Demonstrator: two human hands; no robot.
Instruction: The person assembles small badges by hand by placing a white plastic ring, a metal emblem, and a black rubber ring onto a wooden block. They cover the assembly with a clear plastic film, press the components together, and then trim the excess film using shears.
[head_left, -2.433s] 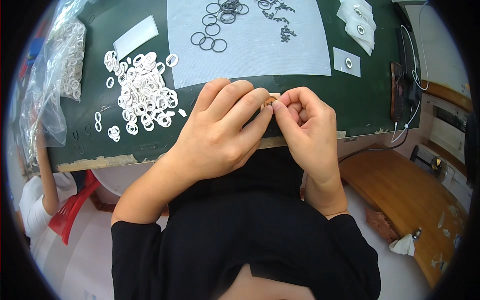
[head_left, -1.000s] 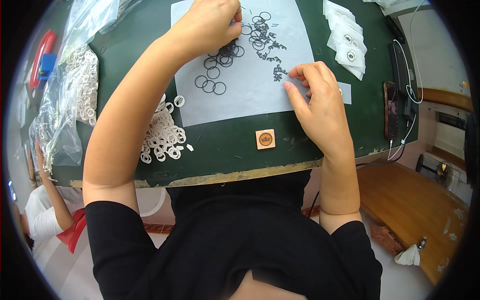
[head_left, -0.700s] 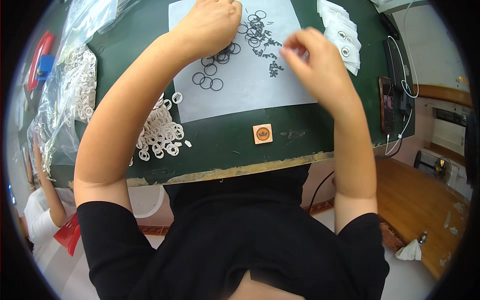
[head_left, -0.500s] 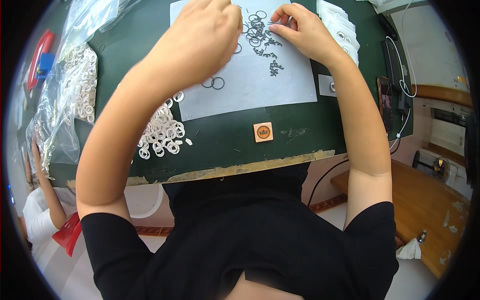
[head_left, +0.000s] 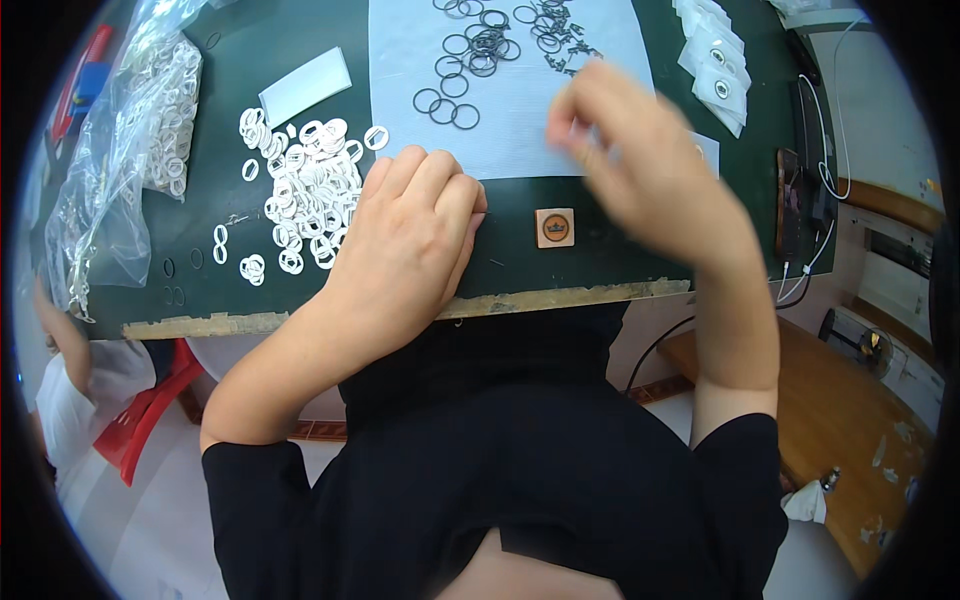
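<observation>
My left hand (head_left: 405,235) rests low over the table's near side, beside a heap of white plastic rings (head_left: 312,190). Its fingers are curled closed, and whatever they may hold is hidden. My right hand (head_left: 640,160) hangs over the near right corner of a white sheet (head_left: 540,135), its fingertips smeared by motion. Thin black rings (head_left: 485,42) lie in a cluster on that sheet, with small black cut pieces (head_left: 567,40) to their right. Between my hands, a small square wooden block (head_left: 555,228) with a crown mark sits on the green tabletop (head_left: 500,215).
Clear plastic bags (head_left: 120,150) with more white rings (head_left: 172,120) lie at the left. White packets (head_left: 716,70) are stacked at the far right, near a phone (head_left: 789,205) and cables. A folded white sheet (head_left: 308,85) lies behind the heap. Another person's arm (head_left: 68,335) shows at the left.
Both hands have come back toward me from the far part of the white sheet. The left dropped to the near side, uncovering black rings; the right moved nearer and blurs.
</observation>
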